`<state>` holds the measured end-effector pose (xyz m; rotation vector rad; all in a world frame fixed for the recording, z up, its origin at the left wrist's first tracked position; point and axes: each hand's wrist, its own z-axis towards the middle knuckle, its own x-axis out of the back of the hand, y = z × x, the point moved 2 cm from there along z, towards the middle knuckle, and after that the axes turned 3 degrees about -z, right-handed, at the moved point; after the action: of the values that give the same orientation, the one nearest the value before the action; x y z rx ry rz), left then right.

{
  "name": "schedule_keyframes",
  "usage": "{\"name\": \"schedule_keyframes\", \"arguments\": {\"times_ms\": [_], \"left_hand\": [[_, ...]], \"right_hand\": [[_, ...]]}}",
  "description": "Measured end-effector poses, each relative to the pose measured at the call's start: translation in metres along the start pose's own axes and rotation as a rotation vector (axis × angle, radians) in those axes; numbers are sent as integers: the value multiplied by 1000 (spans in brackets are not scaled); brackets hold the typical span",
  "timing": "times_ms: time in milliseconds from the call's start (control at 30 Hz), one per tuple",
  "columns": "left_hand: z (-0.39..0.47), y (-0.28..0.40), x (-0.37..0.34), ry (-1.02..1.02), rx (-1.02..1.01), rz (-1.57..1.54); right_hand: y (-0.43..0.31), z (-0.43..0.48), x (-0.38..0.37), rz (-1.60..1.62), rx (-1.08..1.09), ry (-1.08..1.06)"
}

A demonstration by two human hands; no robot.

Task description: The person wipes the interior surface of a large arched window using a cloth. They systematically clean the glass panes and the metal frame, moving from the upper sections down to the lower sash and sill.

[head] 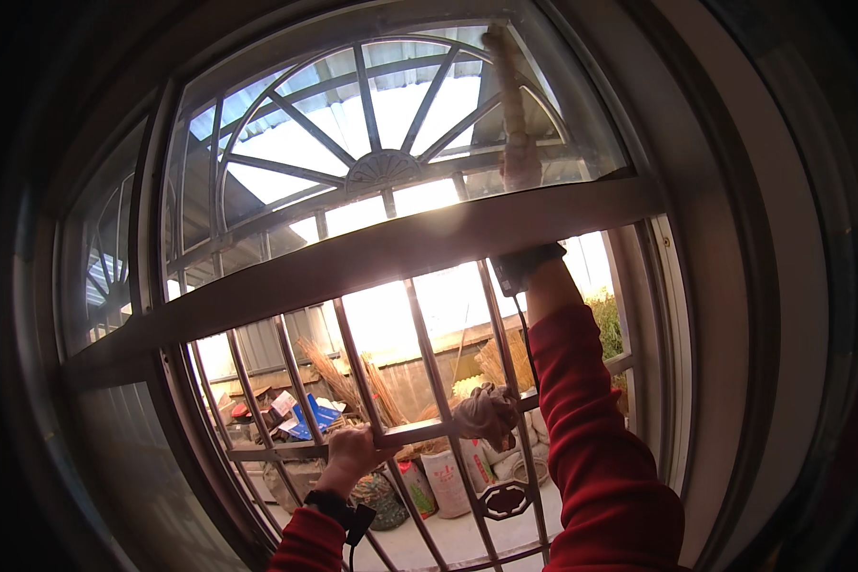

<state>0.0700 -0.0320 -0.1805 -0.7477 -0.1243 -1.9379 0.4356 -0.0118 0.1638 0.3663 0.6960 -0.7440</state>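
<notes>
My left hand [354, 454] grips the horizontal bar [415, 432] of a metal window grille. My right arm passes up through the opening below a wide window-frame rail [415, 232], a dark band around its wrist. Part of that arm is behind the rail. Above, through the upper glass pane [293, 129], my right hand [521, 169] shows dimly, closed around the lower end of a long brownish rod-like thing [508, 86]. Its exact kind is unclear through the glass. A crumpled greyish cloth [487, 415] hangs on the grille's crossbar, left of my right sleeve.
Upright grille bars [429, 350] span the opening, and a fan-shaped grille [382, 168] lies behind the upper glass. Outside are filled sacks [445, 482], straw-like bundles [332, 368] and a blue printed box [314, 418]. The frame's side [676, 336] rises at right.
</notes>
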Motion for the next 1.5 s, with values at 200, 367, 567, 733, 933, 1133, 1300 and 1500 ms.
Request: {"name": "schedule_keyframes", "arguments": {"times_ms": [200,367,567,733,933,1133,1300,1500], "left_hand": [[1,2,2,12,-16,-16],[0,1,3,-101,68,-14],[1,0,1,-96,75,4],[1,1,0,-78,88,-4],[0,3,2,-59,98,-12],[-1,3,0,-42,74,-2],[-2,4,0,37,49,-47],[-2,3,2,27,43,-13]], "right_hand": [[-12,-10,-8,227,-350,-111],[-13,-22,3,401,-529,-25],[-76,-65,-21,201,-303,-297],[-171,-117,-36,281,-107,-569],[-174,-113,-41,353,-322,-529],[-138,-107,-30,396,-568,-340],[-219,-152,-56,367,-370,-606],[-305,-182,-67,484,-282,-807]]}}
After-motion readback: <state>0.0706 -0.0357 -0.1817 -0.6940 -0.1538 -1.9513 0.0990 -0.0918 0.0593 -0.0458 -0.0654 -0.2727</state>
